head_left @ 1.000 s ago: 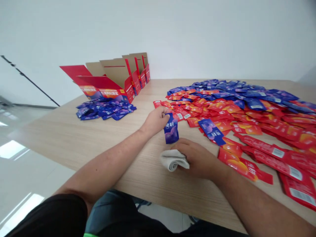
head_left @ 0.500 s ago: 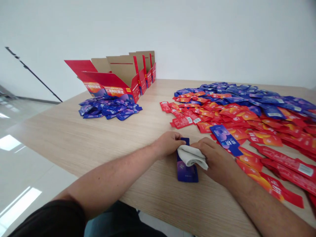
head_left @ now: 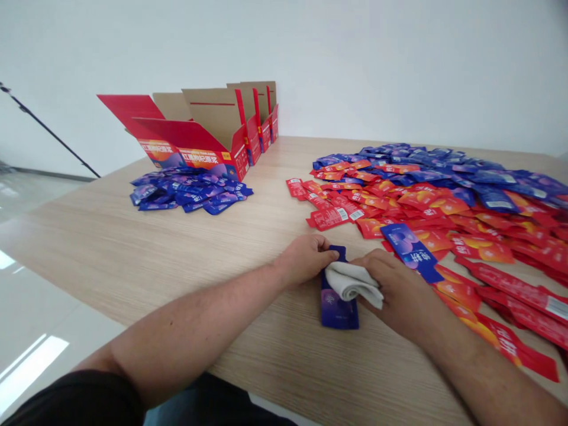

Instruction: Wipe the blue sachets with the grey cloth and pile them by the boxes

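A blue-purple foil sachet [head_left: 339,313] lies flat on the wooden table [head_left: 133,254], its middle covered by a folded white cloth [head_left: 350,283]. My left hand [head_left: 306,260] pinches the sachet's top end, fingertips touching the cloth's edge. My right hand [head_left: 394,296] presses down on the cloth from the right and grips it. Just beyond that hand, a second blue sachet [head_left: 410,251] lies tilted over the red sachets [head_left: 448,236].
A large spread of red and blue sachets covers the table's right side. Several blue sachets [head_left: 190,192] lie in a heap in front of an open red cardboard carton [head_left: 190,139], with more open cartons behind it along the white wall.
Both hands and the cloth stay on the sachet, with little movement. The view has shifted slightly, so the table and cartons sit a little further left and higher.
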A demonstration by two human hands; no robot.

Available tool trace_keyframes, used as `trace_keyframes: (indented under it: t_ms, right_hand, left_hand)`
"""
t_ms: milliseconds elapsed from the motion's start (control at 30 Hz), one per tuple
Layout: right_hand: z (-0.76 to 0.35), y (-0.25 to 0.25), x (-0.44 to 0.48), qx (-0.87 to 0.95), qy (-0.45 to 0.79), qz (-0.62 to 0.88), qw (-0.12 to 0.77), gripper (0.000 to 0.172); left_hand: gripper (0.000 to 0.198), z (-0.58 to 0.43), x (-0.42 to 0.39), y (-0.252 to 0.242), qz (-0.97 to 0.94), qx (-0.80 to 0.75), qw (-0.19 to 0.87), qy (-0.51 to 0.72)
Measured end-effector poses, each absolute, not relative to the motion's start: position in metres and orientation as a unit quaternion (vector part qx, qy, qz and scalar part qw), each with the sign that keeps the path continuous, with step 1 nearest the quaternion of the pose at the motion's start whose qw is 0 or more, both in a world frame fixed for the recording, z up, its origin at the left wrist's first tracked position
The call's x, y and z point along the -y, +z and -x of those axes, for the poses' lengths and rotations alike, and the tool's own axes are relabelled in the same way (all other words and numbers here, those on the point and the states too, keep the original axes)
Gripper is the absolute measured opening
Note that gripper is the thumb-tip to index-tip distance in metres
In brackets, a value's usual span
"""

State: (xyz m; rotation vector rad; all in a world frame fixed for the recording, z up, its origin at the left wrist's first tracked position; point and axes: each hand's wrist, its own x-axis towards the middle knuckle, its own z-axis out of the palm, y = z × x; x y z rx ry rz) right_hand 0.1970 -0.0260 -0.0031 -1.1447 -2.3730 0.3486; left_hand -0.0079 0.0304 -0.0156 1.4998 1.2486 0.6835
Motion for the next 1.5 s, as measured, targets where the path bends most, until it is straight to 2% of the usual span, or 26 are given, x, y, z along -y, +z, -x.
trace_keyframes:
  t_ms: [133, 300, 467, 633, 800, 933, 1100, 1267, 1433, 1500]
  right_hand:
    - [-0.192, 0.000, 0.032, 0.894, 0.187, 0.362, 0.184, 0.034]
    - [-0.192, -0.003, 0.030, 0.862, 0.143, 0.424, 0.240, 0.029]
    - [-0.188, -0.003, 0.034, 0.893, 0.190, 0.369, 0.173, 0.029]
    - [-0.189, -0.002, 0.031, 0.859, 0.153, 0.437, 0.218, 0.029]
    - [-0.186, -0.001, 0.032, 0.891, 0.189, 0.375, 0.176, 0.030]
    - [-0.188, -0.003, 0.029, 0.855, 0.170, 0.432, 0.231, 0.030]
    - [-0.186, -0.002, 0.031, 0.887, 0.211, 0.371, 0.177, 0.027]
    - [-0.188, -0.003, 0.029, 0.853, 0.200, 0.428, 0.220, 0.024]
    - [-0.185, -0.002, 0.031, 0.882, 0.212, 0.380, 0.179, 0.027]
    - [-0.186, -0.002, 0.030, 0.870, 0.206, 0.404, 0.192, 0.029]
  left_hand:
    - [0.023, 0.009, -0.029, -0.008, -0.662, -0.518, 0.483, 0.245]
    - [0.018, 0.008, -0.030, -0.013, -0.608, -0.521, 0.522, 0.295]
    - [0.020, 0.010, -0.032, -0.016, -0.647, -0.520, 0.491, 0.263]
    - [0.019, 0.009, -0.034, -0.020, -0.615, -0.508, 0.525, 0.297]
    - [0.019, 0.009, -0.031, -0.017, -0.644, -0.522, 0.489, 0.273]
    - [0.017, 0.009, -0.032, -0.018, -0.613, -0.519, 0.515, 0.300]
    - [0.019, 0.010, -0.032, -0.019, -0.640, -0.515, 0.497, 0.278]
    - [0.016, 0.009, -0.031, -0.018, -0.615, -0.512, 0.515, 0.306]
    - [0.018, 0.009, -0.031, -0.015, -0.639, -0.514, 0.496, 0.286]
    - [0.017, 0.009, -0.031, -0.015, -0.633, -0.515, 0.500, 0.291]
